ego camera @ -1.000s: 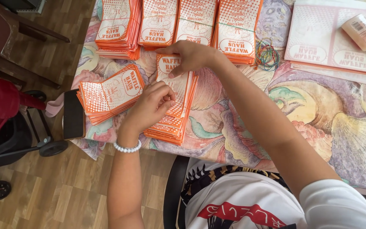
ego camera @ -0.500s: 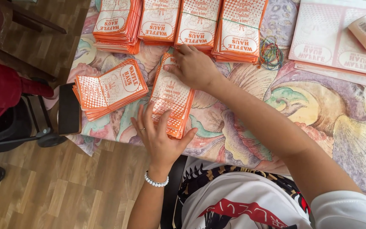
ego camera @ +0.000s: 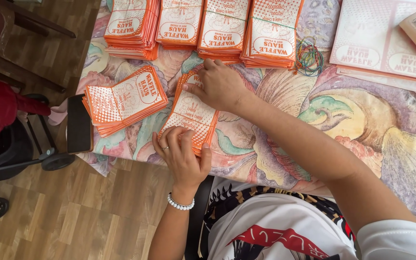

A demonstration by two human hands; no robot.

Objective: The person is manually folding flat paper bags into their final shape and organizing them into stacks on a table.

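Both hands have closed in on the orange-and-white printed paper sleeve stack [ego camera: 188, 113]: left hand [ego camera: 181, 156] gripping its six-o'clock end, right hand [ego camera: 217, 86] pressing twelve o'clock, squaring it.

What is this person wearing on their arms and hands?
Both forearms are bare. The left hand has a thin ring on one finger and a white beaded bracelet at the wrist. The right hand shows no jewellery; a white short sleeve covers that upper arm.
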